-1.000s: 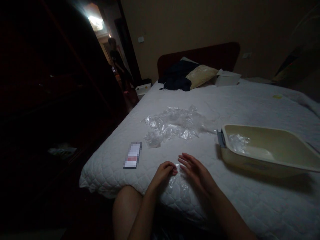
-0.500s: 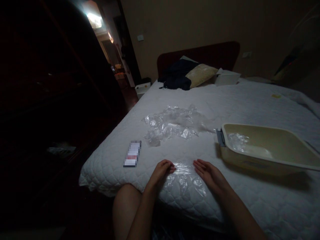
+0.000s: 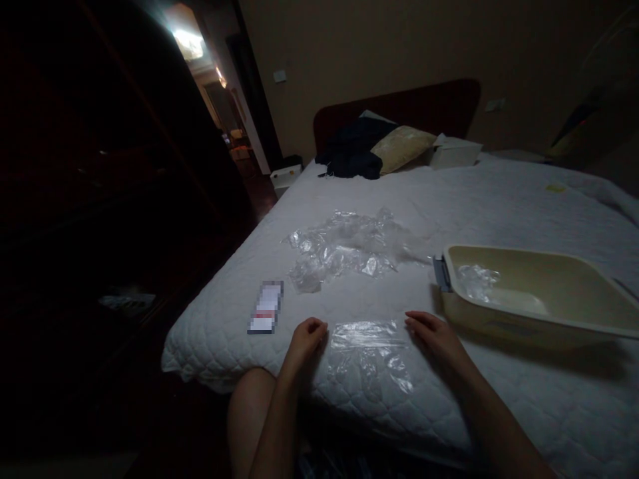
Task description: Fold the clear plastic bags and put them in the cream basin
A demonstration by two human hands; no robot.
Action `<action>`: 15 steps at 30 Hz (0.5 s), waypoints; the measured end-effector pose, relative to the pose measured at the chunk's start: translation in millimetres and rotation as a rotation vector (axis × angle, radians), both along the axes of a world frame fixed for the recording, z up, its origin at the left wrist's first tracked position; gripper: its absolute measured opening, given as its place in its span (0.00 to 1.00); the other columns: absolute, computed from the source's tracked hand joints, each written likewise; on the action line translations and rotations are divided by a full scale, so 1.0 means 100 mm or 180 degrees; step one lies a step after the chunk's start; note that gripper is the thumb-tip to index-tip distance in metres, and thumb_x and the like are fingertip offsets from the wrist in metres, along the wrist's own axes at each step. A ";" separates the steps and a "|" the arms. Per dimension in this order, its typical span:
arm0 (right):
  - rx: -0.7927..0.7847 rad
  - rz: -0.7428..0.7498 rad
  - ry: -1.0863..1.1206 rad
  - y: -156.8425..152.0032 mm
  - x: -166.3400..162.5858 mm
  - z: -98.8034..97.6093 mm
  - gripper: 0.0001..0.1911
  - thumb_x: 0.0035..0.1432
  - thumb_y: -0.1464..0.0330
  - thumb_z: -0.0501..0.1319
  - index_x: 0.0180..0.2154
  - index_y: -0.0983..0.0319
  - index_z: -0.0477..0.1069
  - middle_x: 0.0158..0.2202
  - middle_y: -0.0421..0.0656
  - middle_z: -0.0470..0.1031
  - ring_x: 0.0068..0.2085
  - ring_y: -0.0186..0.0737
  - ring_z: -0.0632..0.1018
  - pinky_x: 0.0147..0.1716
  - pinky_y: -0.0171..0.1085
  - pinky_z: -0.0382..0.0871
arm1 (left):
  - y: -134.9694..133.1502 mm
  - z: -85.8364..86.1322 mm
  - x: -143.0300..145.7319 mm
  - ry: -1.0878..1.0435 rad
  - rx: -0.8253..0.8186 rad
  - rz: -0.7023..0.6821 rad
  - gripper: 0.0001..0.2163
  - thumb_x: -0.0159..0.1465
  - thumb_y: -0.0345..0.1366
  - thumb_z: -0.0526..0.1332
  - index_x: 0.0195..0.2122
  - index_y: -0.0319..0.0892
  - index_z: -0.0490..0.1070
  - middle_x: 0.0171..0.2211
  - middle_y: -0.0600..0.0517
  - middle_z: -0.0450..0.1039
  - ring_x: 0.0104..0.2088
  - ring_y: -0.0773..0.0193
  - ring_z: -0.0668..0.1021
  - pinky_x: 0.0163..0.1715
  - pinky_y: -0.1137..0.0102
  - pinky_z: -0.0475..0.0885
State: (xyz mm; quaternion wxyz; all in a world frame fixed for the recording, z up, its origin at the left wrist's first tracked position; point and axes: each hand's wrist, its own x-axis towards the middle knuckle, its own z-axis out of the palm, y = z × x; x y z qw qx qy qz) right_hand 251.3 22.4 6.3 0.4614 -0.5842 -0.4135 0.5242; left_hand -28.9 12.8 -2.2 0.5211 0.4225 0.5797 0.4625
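Observation:
A clear plastic bag (image 3: 369, 349) lies spread flat on the white quilted bed (image 3: 499, 206), right in front of me. My left hand (image 3: 305, 338) rests at its left edge with the fingers curled in, pinched at the bag's corner. At the bag's right edge, my right hand (image 3: 436, 336) lies with the fingers stretched out and low on the quilt. My bare knee shows below the bed's edge.
A heap of crumpled clear plastic bags (image 3: 344, 249) lies farther up the bed. A beige tub (image 3: 544, 326) with some plastic inside stands to the right. A small packet (image 3: 266, 307) lies to the left. Dark clothing (image 3: 352, 153), a pillow (image 3: 402, 146) and a box (image 3: 455, 154) sit by the headboard.
My hands have drawn apart, left going left and right going right, and the bag between them has spread out flat. A person seen in the doorway earlier is gone.

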 end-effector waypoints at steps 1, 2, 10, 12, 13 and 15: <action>0.0070 0.0105 -0.0236 0.04 0.02 -0.02 0.18 0.41 0.59 0.64 0.36 0.61 0.71 0.28 0.45 0.74 0.29 0.42 0.75 0.25 0.37 0.68 | 0.00 0.00 0.00 0.0212 -0.0005 -0.0073 0.12 0.49 0.42 0.62 0.25 0.37 0.68 0.19 0.54 0.66 0.18 0.72 0.67 0.17 0.77 0.59; 0.0144 0.0275 -0.0423 0.07 0.03 -0.04 0.18 0.41 0.60 0.64 0.35 0.62 0.72 0.29 0.46 0.75 0.30 0.42 0.75 0.27 0.37 0.68 | 0.00 0.00 0.00 0.0385 -0.0018 -0.0145 0.12 0.48 0.41 0.63 0.26 0.37 0.69 0.20 0.54 0.67 0.20 0.71 0.68 0.18 0.76 0.60; 0.0328 0.1019 -0.1208 0.25 -0.03 -0.21 0.16 0.37 0.68 0.64 0.34 0.65 0.71 0.27 0.42 0.71 0.27 0.36 0.71 0.26 0.34 0.63 | 0.03 -0.12 0.16 0.0697 0.0131 -0.0123 0.14 0.44 0.30 0.63 0.35 0.37 0.71 0.26 0.52 0.69 0.25 0.69 0.71 0.26 0.75 0.63; 0.0378 0.1081 -0.1199 0.27 -0.06 -0.18 0.10 0.39 0.68 0.62 0.29 0.64 0.70 0.23 0.39 0.68 0.25 0.34 0.68 0.23 0.32 0.60 | 0.05 -0.12 0.20 0.0625 0.0132 -0.0114 0.15 0.44 0.29 0.63 0.35 0.37 0.71 0.26 0.52 0.70 0.24 0.69 0.71 0.25 0.76 0.63; 0.0407 0.1093 -0.1194 0.27 -0.08 -0.15 0.07 0.40 0.68 0.61 0.27 0.64 0.69 0.22 0.39 0.67 0.24 0.33 0.67 0.22 0.32 0.59 | 0.07 -0.11 0.22 0.0592 0.0127 -0.0123 0.14 0.43 0.28 0.62 0.34 0.36 0.71 0.26 0.52 0.70 0.24 0.69 0.70 0.25 0.75 0.63; 0.0478 0.1046 -0.1175 0.30 -0.11 -0.10 0.05 0.42 0.68 0.60 0.24 0.63 0.68 0.20 0.38 0.67 0.23 0.33 0.67 0.22 0.32 0.58 | 0.12 -0.09 0.24 0.0548 0.0183 -0.0137 0.11 0.43 0.28 0.62 0.31 0.36 0.72 0.24 0.53 0.69 0.24 0.69 0.70 0.26 0.75 0.63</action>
